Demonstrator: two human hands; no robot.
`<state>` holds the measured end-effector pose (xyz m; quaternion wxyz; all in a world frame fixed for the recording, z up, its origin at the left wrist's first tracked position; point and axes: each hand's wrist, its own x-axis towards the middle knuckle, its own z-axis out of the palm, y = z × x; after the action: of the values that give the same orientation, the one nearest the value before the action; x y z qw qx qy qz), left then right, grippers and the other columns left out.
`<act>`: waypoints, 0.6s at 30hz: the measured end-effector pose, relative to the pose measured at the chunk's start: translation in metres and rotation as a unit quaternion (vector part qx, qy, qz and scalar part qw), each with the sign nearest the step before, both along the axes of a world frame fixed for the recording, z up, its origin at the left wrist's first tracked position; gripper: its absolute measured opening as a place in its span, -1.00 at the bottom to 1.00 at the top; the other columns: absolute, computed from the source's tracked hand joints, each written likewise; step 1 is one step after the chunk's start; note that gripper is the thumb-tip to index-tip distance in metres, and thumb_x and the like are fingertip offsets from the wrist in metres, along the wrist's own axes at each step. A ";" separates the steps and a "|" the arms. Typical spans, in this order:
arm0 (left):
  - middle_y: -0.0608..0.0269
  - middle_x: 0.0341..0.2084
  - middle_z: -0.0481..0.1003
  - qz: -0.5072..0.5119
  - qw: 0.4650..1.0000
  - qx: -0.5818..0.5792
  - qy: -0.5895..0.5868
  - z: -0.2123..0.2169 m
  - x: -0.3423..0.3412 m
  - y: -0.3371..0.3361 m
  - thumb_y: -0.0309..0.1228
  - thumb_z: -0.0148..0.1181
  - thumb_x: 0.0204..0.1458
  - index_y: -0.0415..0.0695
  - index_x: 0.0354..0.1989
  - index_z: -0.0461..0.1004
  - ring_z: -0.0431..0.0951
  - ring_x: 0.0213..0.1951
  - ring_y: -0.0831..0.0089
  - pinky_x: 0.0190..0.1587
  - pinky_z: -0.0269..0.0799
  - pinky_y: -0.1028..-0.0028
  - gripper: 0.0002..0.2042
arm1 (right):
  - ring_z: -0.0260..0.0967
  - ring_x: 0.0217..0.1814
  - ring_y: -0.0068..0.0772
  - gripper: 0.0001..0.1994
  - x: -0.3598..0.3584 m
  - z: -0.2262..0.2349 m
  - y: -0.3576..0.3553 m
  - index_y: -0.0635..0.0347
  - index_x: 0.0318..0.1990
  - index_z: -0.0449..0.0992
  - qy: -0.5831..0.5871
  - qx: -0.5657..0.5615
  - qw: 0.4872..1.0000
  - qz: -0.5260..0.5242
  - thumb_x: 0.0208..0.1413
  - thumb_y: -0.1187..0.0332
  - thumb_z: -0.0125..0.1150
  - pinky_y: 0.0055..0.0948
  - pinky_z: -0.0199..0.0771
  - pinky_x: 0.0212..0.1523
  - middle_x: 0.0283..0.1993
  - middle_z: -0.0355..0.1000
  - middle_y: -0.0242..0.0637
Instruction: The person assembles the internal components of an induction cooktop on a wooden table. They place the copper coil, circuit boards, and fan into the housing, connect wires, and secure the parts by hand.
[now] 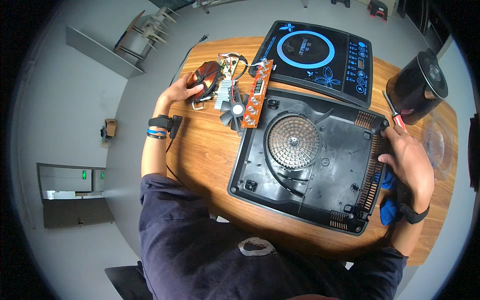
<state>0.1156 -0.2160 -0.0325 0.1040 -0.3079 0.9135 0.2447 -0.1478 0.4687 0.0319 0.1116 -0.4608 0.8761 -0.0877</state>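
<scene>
A black plastic cooker base shell [310,170] lies open on the wooden table [205,150], with a round grille in its middle. My right hand [407,155] rests on the shell's right edge and grips a red-handled screwdriver [395,115]. My left hand [185,90] reaches to the far left and lies on a copper coil disc [205,75]. Beside the coil sit a small circuit board with wires [230,62], a black fan [235,107] and an orange control board [257,95].
The black glass cooktop panel [320,57] with a blue ring lies at the back. A dark round container [417,85] and a clear lid [440,145] stand at the right. A blue cloth [389,210] lies under my right wrist. Grey floor surrounds the table.
</scene>
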 end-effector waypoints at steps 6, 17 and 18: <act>-0.44 0.33 0.58 0.048 0.995 -0.080 0.041 0.009 -0.010 0.013 0.26 0.77 -0.08 -0.49 0.58 0.26 0.64 0.39 -0.10 0.45 0.57 0.13 0.28 | 0.58 0.23 0.39 -0.48 -0.002 -0.004 0.005 0.31 0.18 0.57 -0.005 -0.006 1.000 -0.001 0.08 0.44 0.65 0.20 0.61 0.17 0.19 0.61 0.12; 0.26 -0.10 0.74 0.131 0.954 0.012 0.268 0.068 0.012 0.064 -0.25 0.61 0.32 -0.27 0.14 0.71 0.69 -0.08 0.53 0.02 0.62 0.45 -0.61 | 0.55 0.30 0.37 -0.43 -0.005 -0.010 0.009 0.29 0.23 0.58 -0.008 -0.001 1.000 -0.010 0.05 0.43 0.66 0.19 0.60 0.22 0.25 0.60 0.09; 0.30 -0.12 0.73 0.129 0.946 0.038 0.296 0.072 0.015 0.063 -0.27 0.56 0.37 -0.22 0.09 0.71 0.67 -0.10 0.55 0.01 0.60 0.46 -0.70 | 0.55 0.30 0.38 -0.43 -0.005 -0.010 0.008 0.29 0.23 0.58 -0.010 0.000 1.000 -0.007 0.05 0.43 0.66 0.19 0.60 0.22 0.26 0.60 0.09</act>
<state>0.1306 -0.1526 0.0394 -0.1921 -0.3324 0.8456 0.3709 -0.1533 0.4769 0.0223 0.1194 -0.4535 0.8783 -0.0933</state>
